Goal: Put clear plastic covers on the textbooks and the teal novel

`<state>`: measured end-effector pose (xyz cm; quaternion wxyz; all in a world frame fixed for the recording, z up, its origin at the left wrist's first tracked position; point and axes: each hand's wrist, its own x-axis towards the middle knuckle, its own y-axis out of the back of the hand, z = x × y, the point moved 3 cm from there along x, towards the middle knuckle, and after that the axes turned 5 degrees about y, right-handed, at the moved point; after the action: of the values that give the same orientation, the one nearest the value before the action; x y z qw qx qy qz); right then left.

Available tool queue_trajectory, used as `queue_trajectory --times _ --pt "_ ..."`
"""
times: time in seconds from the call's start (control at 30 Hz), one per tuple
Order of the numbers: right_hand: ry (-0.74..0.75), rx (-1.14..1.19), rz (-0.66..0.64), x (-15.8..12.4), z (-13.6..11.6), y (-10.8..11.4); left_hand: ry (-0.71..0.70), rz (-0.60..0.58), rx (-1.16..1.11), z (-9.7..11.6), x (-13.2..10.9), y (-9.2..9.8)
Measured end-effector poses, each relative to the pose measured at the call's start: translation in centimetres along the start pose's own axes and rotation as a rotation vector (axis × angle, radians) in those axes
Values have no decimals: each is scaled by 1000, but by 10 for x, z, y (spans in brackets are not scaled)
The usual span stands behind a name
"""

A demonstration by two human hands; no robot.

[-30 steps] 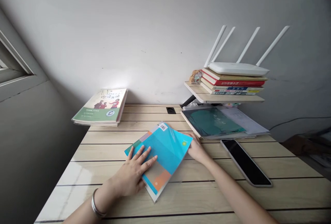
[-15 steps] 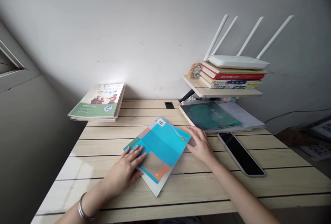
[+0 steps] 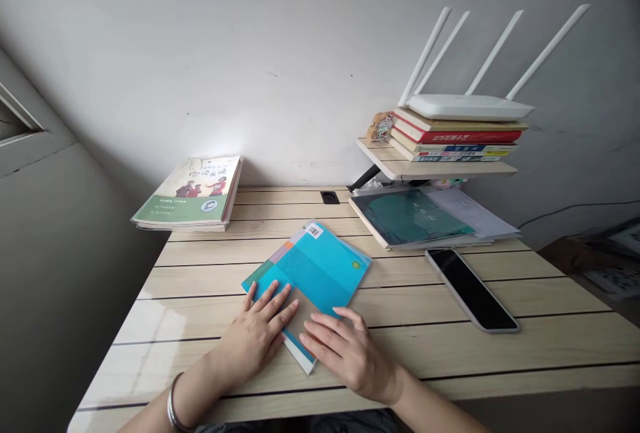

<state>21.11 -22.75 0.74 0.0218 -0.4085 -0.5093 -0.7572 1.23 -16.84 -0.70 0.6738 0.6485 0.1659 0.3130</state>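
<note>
Left of the phone [image 3: 473, 291], a blue book [image 3: 325, 266] is lying aslant, showing a barcode label [image 3: 314, 230] and brown patch [image 3: 303, 301]. The left hand [image 3: 255, 336] is resting on it, fingers spread; the right hand [image 3: 357, 360] is touching it, fingers loosely parted.

Cannot see parts of the book [image 3: 320, 273] behind the left hand [image 3: 254, 336] and right hand [image 3: 359, 356], toward six o'clock, nor read the barcode [image 3: 314, 230] above, too small. Lose the left forearm [image 3: 205, 376] at the bottom edge toward seven, the right forearm [image 3: 425, 401] toward five, the dark cloth [image 3: 350, 423] at six. Cannot make out the dim clutter [image 3: 600, 260] just past three, cut by the right edge, nor the scraps [image 3: 451, 183] at three, mostly hidden under the shelf [image 3: 400, 170].
</note>
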Motion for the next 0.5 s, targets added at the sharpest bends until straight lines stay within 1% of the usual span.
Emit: queue_trajectory --times 0.1,0.2,0.37,0.5 --pt "-2 17 20 -3 -4 -4 -14 -17 8 2 -1 -3" --pt "-23 24 0 -4 -5 -4 -26 -15 -14 2 -2 -2" --pt "-18 48 -9 5 -10 0 -34 -7 -60 -1 -2 3" --pt "-21 69 7 11 -15 1 -32 -13 -36 2 -4 1"
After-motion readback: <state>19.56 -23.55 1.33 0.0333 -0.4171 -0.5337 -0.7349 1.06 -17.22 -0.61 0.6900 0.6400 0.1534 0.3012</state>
